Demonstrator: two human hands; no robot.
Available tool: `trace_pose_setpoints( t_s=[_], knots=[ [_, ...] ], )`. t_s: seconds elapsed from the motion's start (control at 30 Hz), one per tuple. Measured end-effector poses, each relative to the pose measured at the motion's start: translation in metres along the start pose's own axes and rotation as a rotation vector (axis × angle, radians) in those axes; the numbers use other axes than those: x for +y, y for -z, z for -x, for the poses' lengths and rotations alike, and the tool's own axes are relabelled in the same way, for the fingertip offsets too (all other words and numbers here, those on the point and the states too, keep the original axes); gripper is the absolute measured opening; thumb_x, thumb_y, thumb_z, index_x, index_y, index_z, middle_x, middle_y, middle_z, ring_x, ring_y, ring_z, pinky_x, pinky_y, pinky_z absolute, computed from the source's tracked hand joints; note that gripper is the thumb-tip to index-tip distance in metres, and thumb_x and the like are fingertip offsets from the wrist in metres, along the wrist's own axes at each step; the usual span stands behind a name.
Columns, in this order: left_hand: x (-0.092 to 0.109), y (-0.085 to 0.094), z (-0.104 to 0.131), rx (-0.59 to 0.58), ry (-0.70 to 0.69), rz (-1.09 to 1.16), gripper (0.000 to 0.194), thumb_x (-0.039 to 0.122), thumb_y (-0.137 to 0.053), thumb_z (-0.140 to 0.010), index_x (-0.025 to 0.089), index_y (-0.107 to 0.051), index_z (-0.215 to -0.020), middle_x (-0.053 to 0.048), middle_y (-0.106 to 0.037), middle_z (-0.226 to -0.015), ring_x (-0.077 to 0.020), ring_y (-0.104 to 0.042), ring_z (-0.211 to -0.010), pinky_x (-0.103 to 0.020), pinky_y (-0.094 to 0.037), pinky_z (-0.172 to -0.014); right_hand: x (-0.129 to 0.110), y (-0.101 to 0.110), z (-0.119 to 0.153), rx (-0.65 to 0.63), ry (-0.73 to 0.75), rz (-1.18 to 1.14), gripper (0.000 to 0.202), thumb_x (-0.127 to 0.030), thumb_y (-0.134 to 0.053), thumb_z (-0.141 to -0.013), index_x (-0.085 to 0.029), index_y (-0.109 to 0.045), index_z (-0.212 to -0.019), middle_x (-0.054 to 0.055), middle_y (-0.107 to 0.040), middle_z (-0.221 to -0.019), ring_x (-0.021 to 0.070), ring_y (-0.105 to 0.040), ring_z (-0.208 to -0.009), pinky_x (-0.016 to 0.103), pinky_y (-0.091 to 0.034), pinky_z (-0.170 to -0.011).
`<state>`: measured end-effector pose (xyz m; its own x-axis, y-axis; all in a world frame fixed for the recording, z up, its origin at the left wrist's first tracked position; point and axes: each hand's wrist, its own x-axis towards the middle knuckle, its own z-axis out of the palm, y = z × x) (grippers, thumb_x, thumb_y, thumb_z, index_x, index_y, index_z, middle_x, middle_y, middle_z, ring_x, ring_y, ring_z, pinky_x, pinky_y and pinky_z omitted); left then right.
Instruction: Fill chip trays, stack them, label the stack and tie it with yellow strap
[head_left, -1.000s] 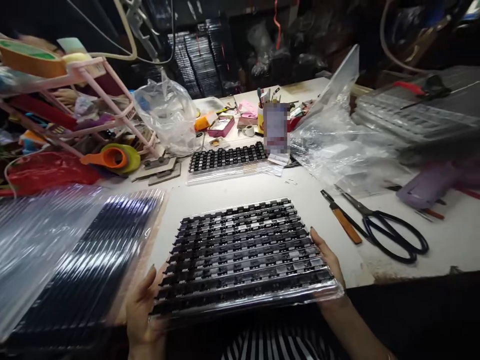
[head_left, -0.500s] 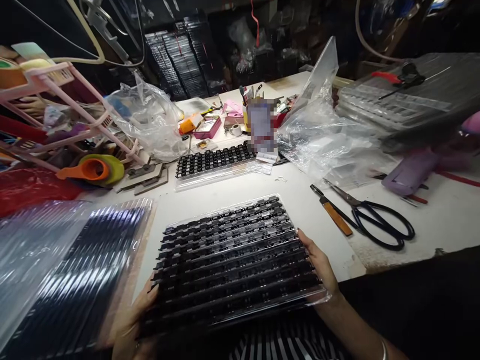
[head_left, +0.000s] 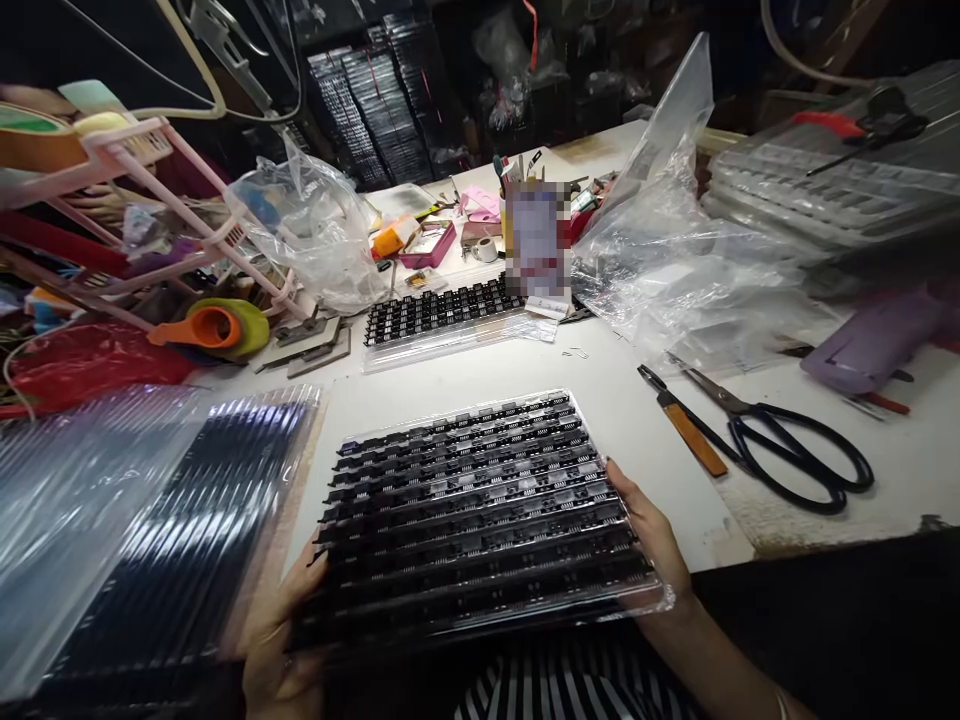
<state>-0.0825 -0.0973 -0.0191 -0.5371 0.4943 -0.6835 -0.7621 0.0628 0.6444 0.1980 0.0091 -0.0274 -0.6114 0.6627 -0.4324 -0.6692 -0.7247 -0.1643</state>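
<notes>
Between my hands is a clear plastic tray (head_left: 480,520) filled with rows of small black plastic parts, tilted at the table's near edge. My left hand (head_left: 289,620) grips its left side, fingers partly hidden beneath. On the opposite side, my right hand (head_left: 652,530) is closed round the edge, thumb by the rim. Left of my left hand lies a stack of clear ribbed trays (head_left: 172,530) with black content. Farther back on the white table rests another tray of black parts (head_left: 442,310).
Large scissors (head_left: 795,445) and a tool with an orange handle (head_left: 694,435) lie at right. Behind them are crumpled clear plastic bags (head_left: 675,290). A pink rack (head_left: 187,220) leans at left near an orange tape dispenser (head_left: 214,327). Stacked black trays (head_left: 382,115) stand at the back.
The whole scene has shifted slightly right in view as the camera turned a little left. Both hands keep hold of the tray, which stays in nearly the same pose.
</notes>
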Motion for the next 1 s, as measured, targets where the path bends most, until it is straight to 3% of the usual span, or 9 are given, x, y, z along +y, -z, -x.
trace_pose_setpoints(
  t_s=[0.1, 0.2, 0.3, 0.4, 0.5, 0.73, 0.9, 1.0],
  knots=[
    [0.001, 0.000, -0.001, -0.009, 0.002, 0.016, 0.038, 0.000, -0.049, -0.073, 0.021, -0.072, -0.095, 0.000, -0.073, -0.066, -0.0233, -0.067, -0.091, -0.035, -0.051, -0.090, 0.000, 0.000, 0.002, -0.002, -0.010, -0.004, 0.038, -0.040, -0.042, -0.091, -0.019, -0.065, -0.113, 0.004, -0.074, -0.089, 0.0211, -0.067, -0.093, 0.040, -0.046, -0.093],
    [0.002, 0.000, -0.002, -0.003, -0.007, -0.003, 0.055, 0.000, -0.047, -0.075, 0.024, -0.058, -0.123, 0.001, -0.075, -0.079, -0.0222, -0.068, -0.090, -0.033, -0.053, -0.087, -0.001, -0.002, 0.005, -0.012, 0.000, -0.008, 0.035, -0.039, -0.043, -0.091, -0.020, -0.066, -0.111, 0.002, -0.074, -0.082, 0.0203, -0.067, -0.088, 0.039, -0.048, -0.090],
    [0.002, 0.002, -0.002, -0.018, -0.013, -0.030, 0.065, -0.001, -0.044, -0.075, 0.026, -0.046, -0.134, 0.000, -0.075, -0.089, -0.0207, -0.069, -0.083, -0.028, -0.056, -0.080, -0.001, -0.001, 0.005, -0.024, 0.008, -0.009, 0.035, -0.038, -0.044, -0.090, -0.019, -0.065, -0.111, 0.004, -0.074, -0.088, 0.0205, -0.067, -0.092, 0.039, -0.048, -0.091],
    [0.001, 0.005, -0.004, -0.125, -0.039, -0.039, 0.067, 0.000, -0.045, -0.075, 0.029, -0.045, -0.135, 0.001, -0.074, -0.090, -0.0210, -0.069, -0.085, -0.029, -0.056, -0.079, -0.001, 0.001, 0.003, -0.028, 0.004, -0.005, 0.036, -0.039, -0.046, -0.090, -0.018, -0.065, -0.112, 0.005, -0.073, -0.097, 0.0209, -0.065, -0.098, 0.039, -0.045, -0.095],
    [0.001, 0.008, -0.006, -0.154, -0.016, 0.018, 0.064, 0.001, -0.045, -0.076, 0.030, -0.049, -0.132, 0.001, -0.075, -0.088, -0.0218, -0.069, -0.088, -0.033, -0.054, -0.085, -0.001, 0.001, 0.003, -0.013, 0.011, -0.008, 0.035, -0.039, -0.046, -0.090, -0.019, -0.066, -0.110, 0.005, -0.072, -0.098, 0.0210, -0.064, -0.100, 0.040, -0.045, -0.096],
    [-0.001, 0.015, -0.010, -0.298, -0.017, -0.026, 0.053, 0.002, -0.048, -0.078, 0.023, -0.056, -0.126, -0.001, -0.075, -0.081, -0.0228, -0.070, -0.082, -0.035, -0.055, -0.083, -0.001, 0.000, 0.005, 0.036, 0.012, 0.027, 0.029, -0.036, -0.048, -0.088, -0.021, -0.071, -0.099, 0.003, -0.074, -0.084, 0.0227, -0.066, -0.095, 0.041, -0.048, -0.093],
    [-0.002, 0.020, -0.015, -0.309, 0.015, 0.038, 0.043, 0.010, -0.047, -0.086, 0.020, -0.056, -0.126, -0.003, -0.074, -0.087, -0.0197, -0.070, -0.080, -0.033, -0.053, -0.086, 0.003, 0.003, 0.003, 0.140, 0.128, 0.086, 0.023, -0.037, -0.056, -0.084, -0.026, -0.072, -0.097, 0.002, -0.074, -0.089, 0.0254, -0.066, -0.097, 0.046, -0.044, -0.098],
    [0.000, 0.023, -0.017, -0.430, 0.014, 0.127, 0.044, 0.010, -0.041, -0.087, 0.018, -0.051, -0.129, -0.005, -0.074, -0.086, -0.0191, -0.070, -0.082, -0.036, -0.051, -0.090, 0.006, 0.003, 0.003, 0.177, 0.154, 0.083, 0.025, -0.039, -0.055, -0.084, -0.025, -0.072, -0.095, 0.005, -0.074, -0.092, 0.0278, -0.064, -0.101, 0.050, -0.041, -0.100]
  ],
)
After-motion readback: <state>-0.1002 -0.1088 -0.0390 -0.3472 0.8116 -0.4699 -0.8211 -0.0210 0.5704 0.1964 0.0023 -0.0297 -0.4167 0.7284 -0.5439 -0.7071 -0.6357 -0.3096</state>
